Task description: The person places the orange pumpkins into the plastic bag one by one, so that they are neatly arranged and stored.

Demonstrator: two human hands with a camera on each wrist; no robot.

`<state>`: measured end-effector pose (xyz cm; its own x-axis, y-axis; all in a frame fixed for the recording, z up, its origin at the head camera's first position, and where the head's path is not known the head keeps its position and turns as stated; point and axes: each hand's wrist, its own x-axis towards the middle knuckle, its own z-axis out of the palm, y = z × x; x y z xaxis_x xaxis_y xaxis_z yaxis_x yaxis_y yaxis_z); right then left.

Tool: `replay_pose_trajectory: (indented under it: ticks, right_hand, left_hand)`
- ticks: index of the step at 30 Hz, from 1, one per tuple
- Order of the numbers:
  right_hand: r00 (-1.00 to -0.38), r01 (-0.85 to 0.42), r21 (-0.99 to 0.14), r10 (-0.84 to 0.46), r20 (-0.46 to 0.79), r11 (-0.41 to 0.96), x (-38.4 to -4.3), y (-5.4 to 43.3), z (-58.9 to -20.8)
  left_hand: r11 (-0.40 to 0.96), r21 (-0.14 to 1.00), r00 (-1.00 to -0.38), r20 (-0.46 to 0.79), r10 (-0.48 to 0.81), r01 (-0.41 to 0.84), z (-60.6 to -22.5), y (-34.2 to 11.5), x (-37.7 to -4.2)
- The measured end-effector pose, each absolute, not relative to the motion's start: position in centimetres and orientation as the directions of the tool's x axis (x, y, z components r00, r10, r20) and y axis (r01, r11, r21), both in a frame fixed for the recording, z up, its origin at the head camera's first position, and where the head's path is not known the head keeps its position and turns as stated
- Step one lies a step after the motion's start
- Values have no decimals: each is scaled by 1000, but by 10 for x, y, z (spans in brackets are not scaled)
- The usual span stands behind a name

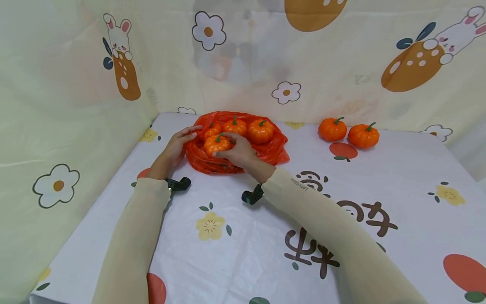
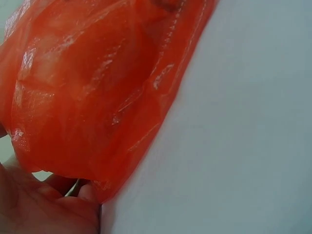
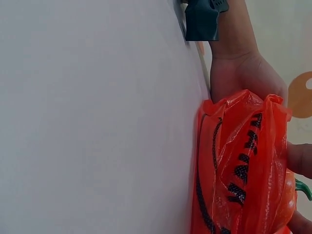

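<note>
A red plastic bag (image 1: 213, 166) lies with its mouth open at the back of the table. Several small orange pumpkins with green stems, such as this pumpkin (image 1: 260, 131), sit in it. My right hand (image 1: 241, 151) grips the front pumpkin (image 1: 216, 145) between thumb and fingers, over the bag's near side. At the bag's left edge my left hand (image 1: 175, 145) holds the side of the bag. In the left wrist view, part of that left hand (image 2: 46, 207) is hidden behind the red plastic. Black lettering shows on the bag (image 3: 239, 170) in the right wrist view.
Two more orange pumpkins, a left one (image 1: 332, 129) and a right one (image 1: 363, 136), stand side by side at the back right of the table. A white printed cloth (image 1: 228, 261) covers the table. Patterned curtains (image 1: 243, 63) hang behind it and at the left.
</note>
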<state>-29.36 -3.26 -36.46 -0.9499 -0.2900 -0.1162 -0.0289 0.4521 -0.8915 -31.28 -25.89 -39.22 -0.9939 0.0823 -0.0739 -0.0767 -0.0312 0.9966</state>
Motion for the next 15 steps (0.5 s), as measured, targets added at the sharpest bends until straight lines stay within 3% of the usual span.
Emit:
replay_pose_trajectory:
  ticks: [15]
  right_hand:
    - [-931, -52, -889, -344, -122, 455, -292, -45, -363]
  left_hand:
    - [-44, 998, -994, -42, 101, -47, -393, -259, -314]
